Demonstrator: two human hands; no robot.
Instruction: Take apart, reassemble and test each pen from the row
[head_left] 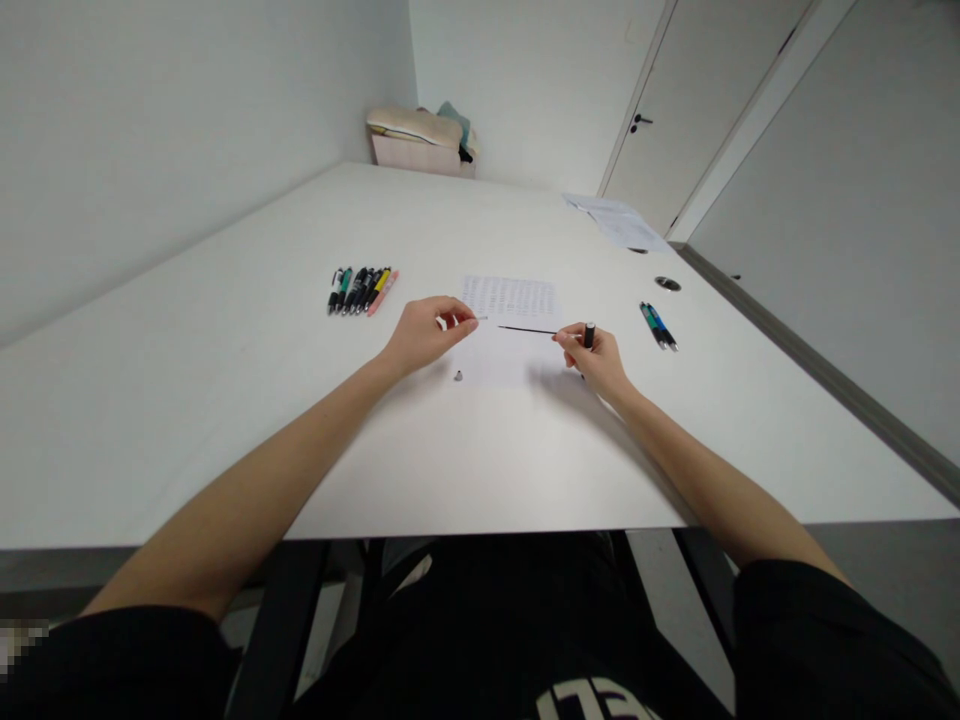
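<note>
My left hand (435, 330) pinches a tiny thin metallic piece between thumb and fingertips, apparently a pen spring (482, 318). Opposite it, my right hand (594, 358) grips a dark pen refill (528, 330), whose tip points left, a short gap from the spring. A black pen barrel (589, 335) also sits in the right hand, sticking up between the fingers. Below the left hand, a small grey pen tip cone (459, 376) lies on the table. Both hands are above a printed sheet of paper (510, 295).
Several pens (360, 290) lie side by side at the left. Two more pens, green and blue (658, 326), rest at the right near a round metal table insert (667, 284). Other papers (619, 220) lie at the back right of the white table (225, 430).
</note>
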